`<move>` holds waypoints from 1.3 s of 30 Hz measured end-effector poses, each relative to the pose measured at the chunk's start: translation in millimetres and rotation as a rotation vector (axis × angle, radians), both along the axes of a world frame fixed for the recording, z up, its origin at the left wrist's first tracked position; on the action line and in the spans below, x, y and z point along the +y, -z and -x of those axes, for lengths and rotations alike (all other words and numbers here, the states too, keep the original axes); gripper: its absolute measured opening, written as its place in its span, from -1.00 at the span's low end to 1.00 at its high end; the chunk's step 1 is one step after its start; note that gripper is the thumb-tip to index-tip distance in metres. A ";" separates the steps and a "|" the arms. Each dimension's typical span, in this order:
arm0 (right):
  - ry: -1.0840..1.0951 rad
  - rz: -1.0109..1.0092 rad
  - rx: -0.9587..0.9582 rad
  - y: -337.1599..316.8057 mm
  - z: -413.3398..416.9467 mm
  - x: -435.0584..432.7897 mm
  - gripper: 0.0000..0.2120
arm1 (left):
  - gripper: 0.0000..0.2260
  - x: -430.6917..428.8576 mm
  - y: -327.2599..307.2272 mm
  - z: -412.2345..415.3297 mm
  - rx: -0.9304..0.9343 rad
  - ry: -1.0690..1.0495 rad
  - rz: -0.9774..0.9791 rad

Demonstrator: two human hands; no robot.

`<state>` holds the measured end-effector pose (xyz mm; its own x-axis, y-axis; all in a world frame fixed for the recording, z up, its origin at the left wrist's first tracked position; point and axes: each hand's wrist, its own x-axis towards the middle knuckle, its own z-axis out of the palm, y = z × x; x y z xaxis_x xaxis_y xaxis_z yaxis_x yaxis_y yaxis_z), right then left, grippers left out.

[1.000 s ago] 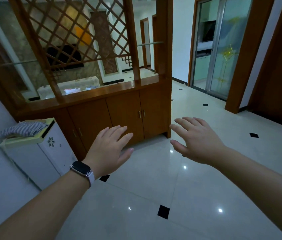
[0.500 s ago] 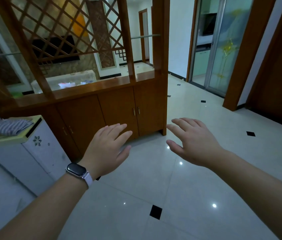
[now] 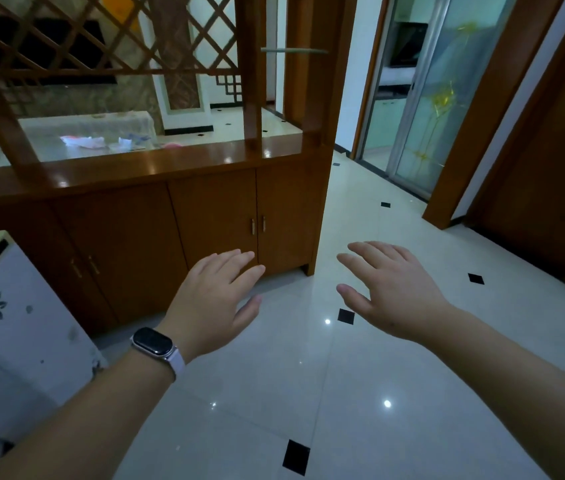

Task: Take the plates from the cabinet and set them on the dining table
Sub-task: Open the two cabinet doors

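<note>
Plates are not in sight anywhere in the head view, so by my reading they sit behind the shut doors of the wooden cabinet [image 3: 215,220], the low brown unit under the lattice screen [image 3: 66,39], far and left of the hands. The step in hand looks like the approach: nothing has been opened and nothing is carried. The next move, I judge, calls for closing in on the cabinet, taking 1 of the 2 small metal handles [image 3: 257,225] on the right pair of doors and pulling that door outward; which door hides the plates cannot be told. The left hand [image 3: 211,303] is held out palm down over the tiled floor [image 3: 308,393], fingers spread and slack, its grip released and empty, with a dark watch [image 3: 153,342] on the wrist. The right hand [image 3: 395,292] mirrors it to the right, palm down, fingers fanned, grip likewise released and holding nothing. Both hands are well apart from the cabinet doors. A white appliance [image 3: 14,323] stands near left, and a cloth-covered tabletop [image 3: 94,129] shows far beyond the screen.
</note>
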<state>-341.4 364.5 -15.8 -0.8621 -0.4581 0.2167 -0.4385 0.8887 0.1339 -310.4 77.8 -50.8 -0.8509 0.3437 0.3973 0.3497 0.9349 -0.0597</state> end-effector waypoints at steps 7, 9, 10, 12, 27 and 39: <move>-0.025 0.016 0.023 1.3 61.1 -61.4 -0.48 | -0.59 -51.4 16.2 62.1 -0.026 -0.022 -0.010; -0.035 0.020 0.021 4.6 72.2 -70.7 -0.48 | -0.59 -58.8 17.5 73.5 -0.029 -0.024 -0.012; -0.043 0.016 0.020 6.1 78.7 -74.1 -0.48 | -0.59 -61.9 17.0 79.8 -0.032 -0.025 -0.012; -0.051 0.005 0.015 8.0 92.8 -78.8 -0.50 | -0.58 -66.8 15.7 93.4 -0.042 -0.028 -0.013; -0.158 0.111 0.006 40.7 262.9 -52.7 -0.48 | -0.56 -42.1 19.3 233.7 -0.107 -0.120 0.030; -0.188 0.111 -0.012 48.1 429.6 33.2 -0.50 | -0.56 45.6 25.5 387.0 -0.128 -0.182 0.029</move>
